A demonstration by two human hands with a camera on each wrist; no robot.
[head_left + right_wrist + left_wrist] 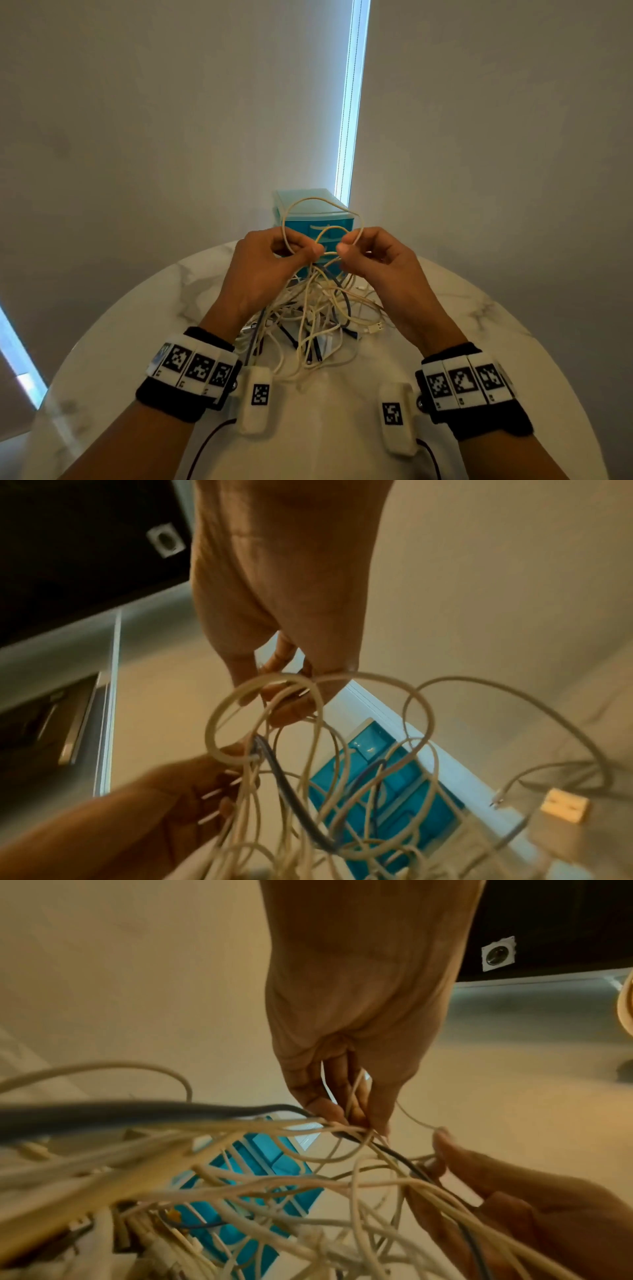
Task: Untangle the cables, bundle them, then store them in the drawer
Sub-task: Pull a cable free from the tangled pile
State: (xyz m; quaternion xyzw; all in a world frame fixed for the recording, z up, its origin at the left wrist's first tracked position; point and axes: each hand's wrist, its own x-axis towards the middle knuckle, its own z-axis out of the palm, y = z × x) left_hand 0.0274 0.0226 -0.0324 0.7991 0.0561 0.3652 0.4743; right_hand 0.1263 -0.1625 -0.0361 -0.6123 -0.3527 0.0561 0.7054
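Both hands are up over the worktop (513, 329), working the top of the tangle. Left hand (263, 263) has fingers curled, pinching white cable loops; the left wrist view shows several strands plus a dark cable (394, 1153) passing its fingertips. Right hand (380, 263) is likewise curled, thumb and forefinger pinching a white strand close to the left hand's pinch.

Cables (318, 318): most of the knot sits on the worktop between the wrists, with a few loops lifted in front of the drawer unit (308, 202). The drawers look closed. Judged stage: early untangling, nothing bundled yet.

Risks:
- Pulling the hands apart while the strands cross near the pinch points would probably tighten the knot instead of freeing a loop.
- The left hand seems to hold more than one strand. Lifting would likely drag the whole mass, and which cable is being freed becomes unclear.
- The dark cable threads through the white loops, so it is likely to snag.
- A loose connector (375, 327) lies at the pile's right edge. It could catch in a loop or be flicked off the worktop.
- Raised loops are near the drawer unit. A sharp tug could hook it or shift it.
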